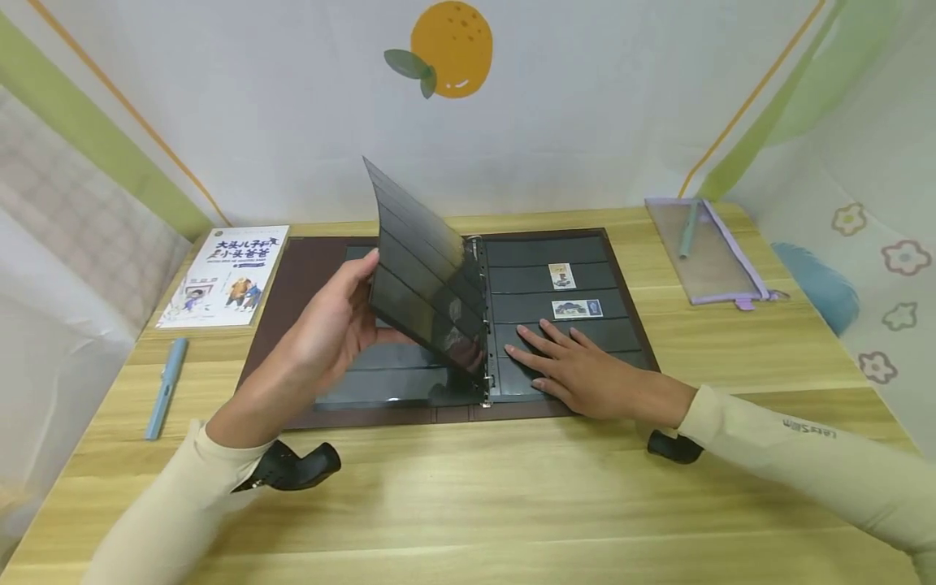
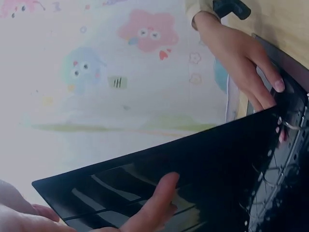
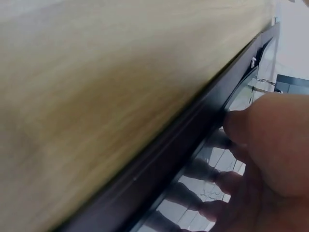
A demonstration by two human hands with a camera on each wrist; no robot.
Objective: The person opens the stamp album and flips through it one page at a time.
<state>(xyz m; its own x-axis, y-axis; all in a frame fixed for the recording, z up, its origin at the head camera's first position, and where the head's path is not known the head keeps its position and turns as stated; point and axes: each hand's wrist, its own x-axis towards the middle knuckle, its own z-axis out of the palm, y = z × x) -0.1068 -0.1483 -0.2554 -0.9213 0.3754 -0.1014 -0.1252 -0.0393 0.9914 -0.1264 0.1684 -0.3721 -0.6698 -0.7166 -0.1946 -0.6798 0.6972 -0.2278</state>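
While a black album page (image 1: 424, 268) is held upright at its edge by the left hand (image 1: 332, 325), the right hand (image 1: 585, 370) lies flat, fingers spread, on the binder (image 1: 307, 268). Its punched holes could be torn at the rings (image 1: 483, 317) if pulled sideways.

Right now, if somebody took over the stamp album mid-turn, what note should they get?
Left hand: grips the outer edge of a black stock page, lifted upright over the ring spine.
Right hand: flat on the right-hand page, fingers straight, pressing it down.
Two stamps sit in the right page's strips.
Done: page raised off one side.
Left: lay it flat; which side it came from is unclear.
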